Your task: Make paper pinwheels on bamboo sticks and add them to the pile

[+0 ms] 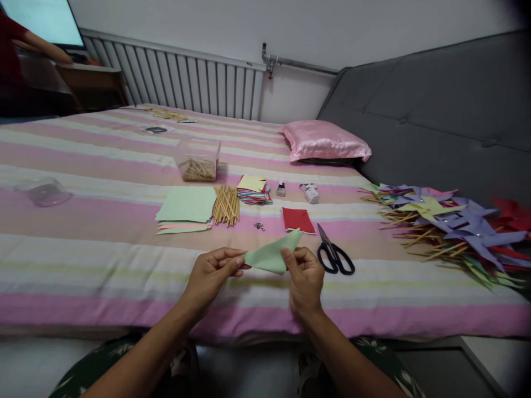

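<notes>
Both hands [257, 276] pinch the folded green paper [274, 254] between fingertips.

the pile of paper pinwheels [456, 226] is cut by the right edge. a person [25, 47] at top left shows only a sleeve and an arm. the small metal bits [259, 226] beside the wooden sticks [226, 204] are too small to tell. the green paper [272, 254] hides some fingertips of both hands.

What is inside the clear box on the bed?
The clear box holds a heap of wooden sticks at the bottom. Anything beneath the sticks is hidden.
</notes>
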A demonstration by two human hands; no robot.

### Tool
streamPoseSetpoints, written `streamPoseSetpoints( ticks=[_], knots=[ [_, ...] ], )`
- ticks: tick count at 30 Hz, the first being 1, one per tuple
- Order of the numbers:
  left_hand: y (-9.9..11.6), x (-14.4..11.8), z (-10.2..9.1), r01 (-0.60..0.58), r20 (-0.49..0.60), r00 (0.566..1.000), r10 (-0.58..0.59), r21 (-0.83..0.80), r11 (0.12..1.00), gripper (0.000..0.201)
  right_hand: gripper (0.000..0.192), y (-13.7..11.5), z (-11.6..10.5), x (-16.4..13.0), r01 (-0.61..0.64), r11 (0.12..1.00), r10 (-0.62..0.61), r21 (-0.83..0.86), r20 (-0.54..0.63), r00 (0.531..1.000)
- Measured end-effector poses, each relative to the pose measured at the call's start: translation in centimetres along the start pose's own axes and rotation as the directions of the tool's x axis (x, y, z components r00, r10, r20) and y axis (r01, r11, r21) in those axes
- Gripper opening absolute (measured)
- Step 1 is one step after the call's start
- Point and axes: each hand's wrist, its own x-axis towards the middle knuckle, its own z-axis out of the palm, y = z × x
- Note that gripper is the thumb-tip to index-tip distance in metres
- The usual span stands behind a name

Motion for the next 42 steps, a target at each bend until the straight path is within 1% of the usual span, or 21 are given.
streamPoseSetpoints(
  ticks=[6, 11, 15, 18, 22, 26, 30, 32, 34, 37, 39, 42],
  knots=[
    [-0.1, 0.1, -0.1, 0.022, 0.025, 0.999, -0.022, -0.003, 1.0, 0.019, 0.029, -0.3, 0.2, 0.1, -0.015, 1.0, 0.015, 0.01, -0.022, 1.0],
    [-0.6, 0.3, -0.2, 0.035, 0.043, 0.999, -0.033, -0.049, 0.998, 0.017, 0.027, -0.4, 0.2, 0.2, -0.031, 0.998, 0.033, 0.045, -0.031, 0.999],
    [-0.8, 0.5, -0.2, 0.055, 0.046, 0.998, -0.052, -0.07, 0.996, 0.018, 0.027, -0.3, 0.1, 0.4, -0.01, 0.997, 0.014, 0.081, -0.05, 0.999],
    [-0.8, 0.5, -0.2, 0.068, 0.046, 0.997, -0.065, -0.077, 0.995, 0.018, 0.032, -0.3, 0.1, 0.5, 0.013, 0.995, -0.008, 0.104, -0.052, 0.999],
    [-0.9, 0.6, -0.1, 0.069, 0.049, 0.997, -0.066, -0.055, 0.996, 0.02, 0.036, -0.5, 0.0, 0.6, 0.035, 0.988, -0.029, 0.149, -0.044, 0.999],
    [-1.1, 0.8, -0.4, 0.072, 0.065, 0.995, -0.073, 0.014, 0.997, 0.022, 0.033, -0.8, -0.2, 0.7, 0.032, 0.992, -0.032, 0.123, -0.003, 0.999],
    [-1.0, 0.9, -1.0, 0.051, 0.129, 0.989, -0.067, 0.121, 0.991, 0.021, 0.031, -0.9, -0.4, 0.5, 0.016, 0.997, -0.021, 0.074, 0.068, 0.997],
    [-0.9, 0.8, -1.1, 0.043, 0.184, 0.98, -0.075, 0.169, 0.985, 0.02, 0.031, -0.9, -0.4, 0.3, -0.009, 0.998, 0.001, 0.066, 0.122, 0.993],
    [-1.0, 0.7, -1.2, 0.034, 0.264, 0.96, -0.094, 0.226, 0.973, 0.021, 0.031, -0.8, -0.3, 0.0, -0.052, 0.997, 0.038, 0.064, 0.199, 0.979],
    [-1.2, 0.5, -1.1, -0.028, 0.386, 0.915, -0.115, 0.346, 0.938, 0.024, 0.032, -0.7, 0.0, -0.6, -0.12, 0.991, 0.096, 0.064, 0.3, 0.949],
    [-1.5, 0.4, -1.0, -0.062, 0.437, 0.89, -0.128, 0.395, 0.916, 0.029, 0.032, -0.6, 0.2, -0.9, -0.15, 0.987, 0.123, 0.06, 0.327, 0.937],
    [-1.7, 0.3, -1.1, -0.062, 0.469, 0.869, -0.157, 0.418, 0.907, 0.034, 0.033, -0.6, 0.5, -1.2, -0.174, 0.983, 0.146, 0.056, 0.333, 0.932]
  ],
)
